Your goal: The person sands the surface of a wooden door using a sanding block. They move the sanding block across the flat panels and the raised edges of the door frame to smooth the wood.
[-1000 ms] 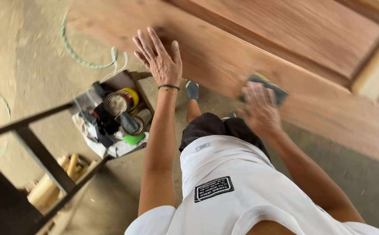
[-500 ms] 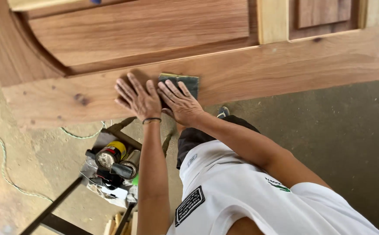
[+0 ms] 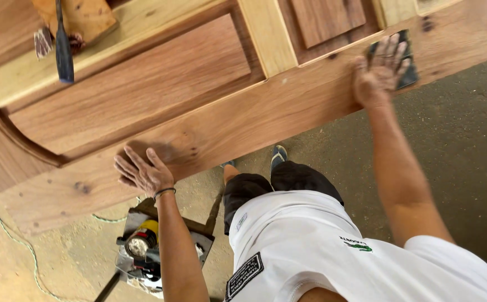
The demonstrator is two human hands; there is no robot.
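- Looking down from my head camera, I see a large wooden door (image 3: 210, 106) lying flat across the upper half of the frame, its near edge running from lower left up to upper right.
- My left hand (image 3: 143, 173) rests palm down on the door's near rail, left of centre. Its fingers are spread and released, grasping nothing; I judge it is there to steady me and the door.
- My right hand (image 3: 380, 72) is stretched to the upper right of the frame, pressed flat on a dark sanding pad (image 3: 405, 61) that lies against the same rail. The fingers are splayed over the pad, pinning it down rather than curled around it, likely so the pressure spreads evenly.
- The door is bare, warm brown wood with paler yellowish strips framing sunken panels and a few dark knots along the rail.
- A blue-handled tool (image 3: 63, 47) lies on the door at upper left, well apart from both hands.
- Below the door, at lower left, a tray of tools (image 3: 143, 251) sits on a stand above the concrete floor (image 3: 467, 145).
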